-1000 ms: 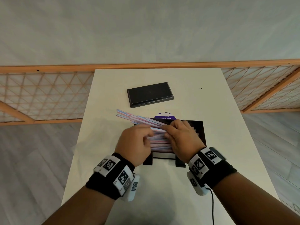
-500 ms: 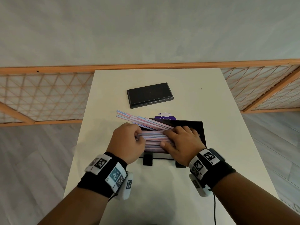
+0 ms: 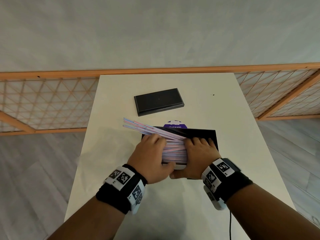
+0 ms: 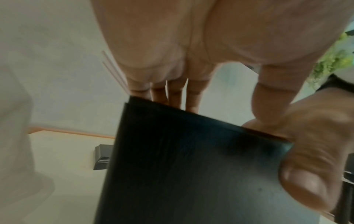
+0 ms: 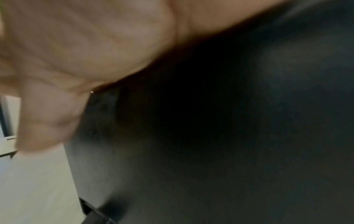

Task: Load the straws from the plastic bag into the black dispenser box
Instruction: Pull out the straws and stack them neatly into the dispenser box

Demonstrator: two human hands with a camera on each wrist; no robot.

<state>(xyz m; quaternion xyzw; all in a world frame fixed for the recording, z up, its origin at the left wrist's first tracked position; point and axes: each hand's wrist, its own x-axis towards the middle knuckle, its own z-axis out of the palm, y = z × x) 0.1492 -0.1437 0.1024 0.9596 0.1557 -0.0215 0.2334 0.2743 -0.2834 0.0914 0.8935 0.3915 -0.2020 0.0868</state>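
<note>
The black dispenser box (image 3: 207, 134) stands open on the white table (image 3: 225, 170). Pink-and-blue striped straws (image 3: 174, 151) fill it, and several of them (image 3: 136, 124) slant out over its far left corner. My left hand (image 3: 149, 153) lies on the bundle's left end, its straight fingers (image 4: 172, 94) reaching over the box's front wall (image 4: 191, 166). My right hand (image 3: 199, 153) presses the bundle's right end with flat fingers. Both thumbs rest against the front wall. The right wrist view shows only my palm (image 5: 86, 45) and the dark box (image 5: 229, 136).
The box's black lid (image 3: 158, 101) lies flat further back on the table. A purple round label (image 3: 175, 126) shows just behind the box. A translucent whitish sheet (image 4: 19, 136) lies to the left. A wooden lattice rail (image 3: 43, 101) runs behind the table.
Both hands came down and spread apart along the bundle, so more of the straws now lie low in the box. The thumbs moved onto the front wall.
</note>
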